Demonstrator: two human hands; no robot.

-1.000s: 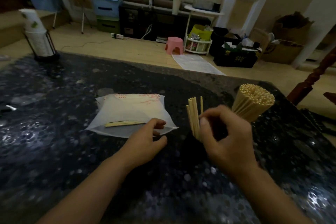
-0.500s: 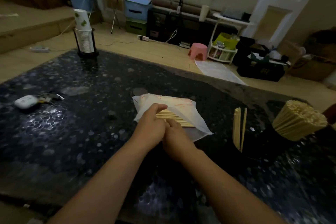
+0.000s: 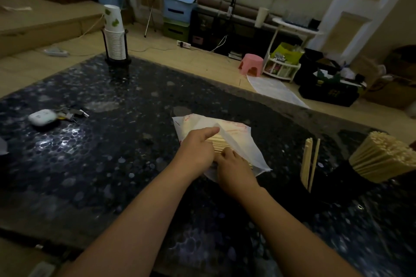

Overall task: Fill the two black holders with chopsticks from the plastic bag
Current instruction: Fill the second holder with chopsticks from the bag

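Red print on the plastic bag (image 3: 225, 127) is unreadable.

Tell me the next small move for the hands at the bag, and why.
Probably draw a few chopsticks out of the plastic bag with the right hand while the left hand steadies it. Both hands are at the bag's opening, the near holder holds only a few sticks, and the far holder already looks packed.

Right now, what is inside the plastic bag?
Inside the plastic bag lies a bundle of chopsticks, seen at its opening. Both hands, left and right, cover part of it, so the count is hidden.
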